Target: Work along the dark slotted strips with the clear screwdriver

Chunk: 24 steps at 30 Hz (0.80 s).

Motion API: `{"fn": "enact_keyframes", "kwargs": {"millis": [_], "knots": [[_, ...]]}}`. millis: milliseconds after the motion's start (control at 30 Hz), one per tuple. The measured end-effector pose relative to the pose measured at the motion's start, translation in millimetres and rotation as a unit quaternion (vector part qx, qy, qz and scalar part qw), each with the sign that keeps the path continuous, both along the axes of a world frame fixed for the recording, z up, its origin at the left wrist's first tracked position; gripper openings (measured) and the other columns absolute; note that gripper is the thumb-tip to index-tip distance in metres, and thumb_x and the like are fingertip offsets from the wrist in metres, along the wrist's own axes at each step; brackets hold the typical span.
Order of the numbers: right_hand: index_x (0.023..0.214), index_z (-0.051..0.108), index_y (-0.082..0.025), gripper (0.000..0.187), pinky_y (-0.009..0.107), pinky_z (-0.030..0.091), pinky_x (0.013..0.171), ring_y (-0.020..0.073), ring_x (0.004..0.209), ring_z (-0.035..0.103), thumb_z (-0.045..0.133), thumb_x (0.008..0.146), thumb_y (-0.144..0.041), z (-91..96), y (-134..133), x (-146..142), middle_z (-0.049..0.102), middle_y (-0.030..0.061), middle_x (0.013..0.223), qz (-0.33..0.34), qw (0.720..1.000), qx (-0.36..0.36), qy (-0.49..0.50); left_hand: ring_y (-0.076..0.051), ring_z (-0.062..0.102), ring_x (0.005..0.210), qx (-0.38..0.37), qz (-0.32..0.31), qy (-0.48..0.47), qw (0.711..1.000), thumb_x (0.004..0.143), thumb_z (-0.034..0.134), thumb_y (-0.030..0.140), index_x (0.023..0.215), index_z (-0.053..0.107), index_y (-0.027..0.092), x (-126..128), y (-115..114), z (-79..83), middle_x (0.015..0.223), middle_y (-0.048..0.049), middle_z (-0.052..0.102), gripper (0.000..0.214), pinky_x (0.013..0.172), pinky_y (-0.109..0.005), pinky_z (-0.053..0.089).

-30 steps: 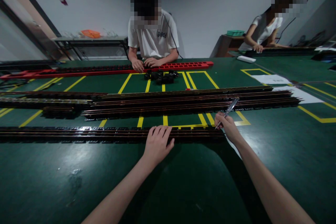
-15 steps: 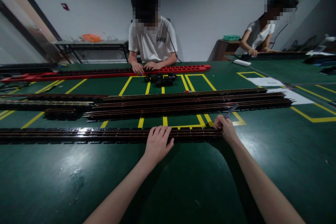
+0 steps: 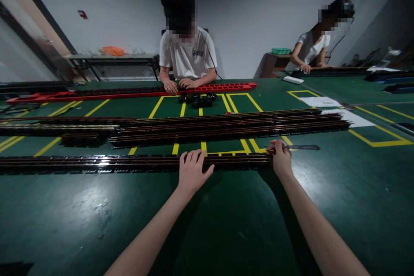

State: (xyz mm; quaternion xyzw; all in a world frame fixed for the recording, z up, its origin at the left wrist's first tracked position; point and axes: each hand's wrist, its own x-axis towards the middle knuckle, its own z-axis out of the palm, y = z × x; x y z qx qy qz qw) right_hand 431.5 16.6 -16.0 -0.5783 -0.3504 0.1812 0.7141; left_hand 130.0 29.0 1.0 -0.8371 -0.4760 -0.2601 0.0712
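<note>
A long black strip (image 3: 139, 164) with thin copper-coloured lines along it lies across the near side of the green table. My left hand (image 3: 193, 170) rests on it, fingers spread and thumb apart. At the strip's right end is my right hand (image 3: 280, 158), fingers closed round a slim grey pen-like tool (image 3: 305, 147). The tool lies nearly level, its handle pointing right and its thin tip out to the left of my fingers. I cannot make out what kind of tool it is.
Behind the strip lies a bundle of similar strips (image 3: 226, 125). Farther back are small black parts (image 3: 202, 99) and a long red frame (image 3: 233, 86), where a person in a white shirt works. Another person works at the right rear. White paper (image 3: 354, 119) lies right of the bundle.
The tool in my right hand has swung from slanting up and right to nearly level. My left hand stays on the strip. The view has shifted slightly.
</note>
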Motion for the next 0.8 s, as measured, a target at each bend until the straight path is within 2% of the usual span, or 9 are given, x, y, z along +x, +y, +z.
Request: {"fn": "enact_keyframes", "kwargs": {"millis": [133, 233, 300, 367, 467, 567, 667, 800], "knots": [[0.081, 0.057, -0.02, 0.05, 0.026, 0.042, 0.052, 0.0178, 0.062, 0.06, 0.047, 0.076, -0.069, 5.4, -12.1, -10.1, 0.061, 0.0016, 0.062, -0.011, 0.994, -0.059, -0.096, -0.027, 0.057, 0.105, -0.007, 0.035, -0.014, 0.999, 0.087, 0.042, 0.052, 0.114, 0.061, 0.017, -9.5, 2.6, 1.4, 0.111, -0.012, 0.065, 0.048, 0.097, -0.048, 0.036], [0.083, 0.053, -0.021, 0.042, 0.03, 0.044, 0.064, 0.019, 0.065, 0.061, 0.036, 0.087, -0.059, 8.8, -23.0, -19.2, 0.062, 0.0012, 0.06, -0.048, 0.985, -0.048, -0.159, -0.028, 0.057, 0.105, -0.003, 0.052, -0.014, 0.999, 0.086, 0.041, 0.054, 0.115, 0.061, 0.016, -21.1, 4.7, 0.7, 0.111, -0.0126, 0.066, 0.051, 0.096, -0.05, 0.037], [0.081, 0.051, -0.022, 0.034, 0.033, 0.043, 0.072, 0.0201, 0.071, 0.061, 0.034, 0.091, -0.05, 9.9, -28.5, -25.2, 0.065, 0.0029, 0.066, -0.068, 0.97, -0.037, -0.229, -0.029, 0.057, 0.104, 0.009, 0.057, 0.004, 0.998, 0.085, 0.041, 0.058, 0.115, 0.062, 0.017, -27.4, 5.2, 0.0, 0.109, -0.0129, 0.066, 0.055, 0.095, -0.05, 0.037], [0.081, 0.053, -0.022, 0.03, 0.037, 0.042, 0.077, 0.0217, 0.074, 0.061, 0.033, 0.094, -0.041, 10.4, -31.7, -32.6, 0.067, 0.0056, 0.075, -0.055, 0.937, -0.041, -0.342, -0.03, 0.058, 0.102, 0.022, 0.06, 0.04, 0.997, 0.082, 0.042, 0.064, 0.114, 0.063, 0.017, -30.8, 4.9, -0.1, 0.108, -0.0144, 0.066, 0.06, 0.092, -0.049, 0.04], [0.09, 0.059, -0.019, 0.025, 0.042, 0.039, 0.084, 0.0257, 0.085, 0.062, 0.036, 0.093, -0.029, 10.4, -33.3, -50.3, 0.069, 0.0112, 0.09, 0.028, 0.847, -0.044, -0.529, -0.031, 0.059, 0.097, 0.021, 0.089, 0.083, 0.992, 0.082, 0.042, 0.065, 0.112, 0.064, 0.013, -30.7, 2.8, 1.1, 0.104, -0.0162, 0.066, 0.064, 0.088, -0.047, 0.044], [0.096, 0.058, -0.017, 0.024, 0.042, 0.04, 0.086, 0.0262, 0.088, 0.062, 0.036, 0.093, -0.025, 8.4, -34.6, -72.7, 0.069, 0.0139, 0.098, 0.085, 0.785, -0.024, -0.613, -0.032, 0.06, 0.096, 0.015, 0.094, 0.097, 0.991, 0.082, 0.042, 0.064, 0.111, 0.064, 0.008, -29.1, -1.8, 2.7, 0.101, -0.0183, 0.066, 0.067, 0.087, -0.046, 0.044], [0.094, 0.056, -0.019, 0.022, 0.043, 0.042, 0.082, 0.0278, 0.088, 0.061, 0.038, 0.093, -0.032, 4.4, -36.9, -88.1, 0.067, 0.0144, 0.099, 0.104, 0.758, -0.035, -0.643, -0.031, 0.06, 0.096, 0.015, 0.088, 0.095, 0.991, 0.082, 0.041, 0.066, 0.108, 0.064, 0.01, -29.5, -8.4, 3.8, 0.101, -0.0175, 0.066, 0.066, 0.087, -0.045, 0.044], [0.096, 0.053, -0.017, 0.026, 0.043, 0.04, 0.082, 0.0285, 0.087, 0.061, 0.038, 0.093, -0.039, 0.6, -39.4, -91.1, 0.066, 0.0142, 0.093, 0.095, 0.759, -0.045, -0.643, -0.029, 0.06, 0.094, 0.018, 0.088, 0.088, 0.992, 0.082, 0.041, 0.065, 0.103, 0.066, 0.015, -31.4, -15.9, 5.1, 0.099, -0.0143, 0.067, 0.06, 0.086, -0.044, 0.044]]}}
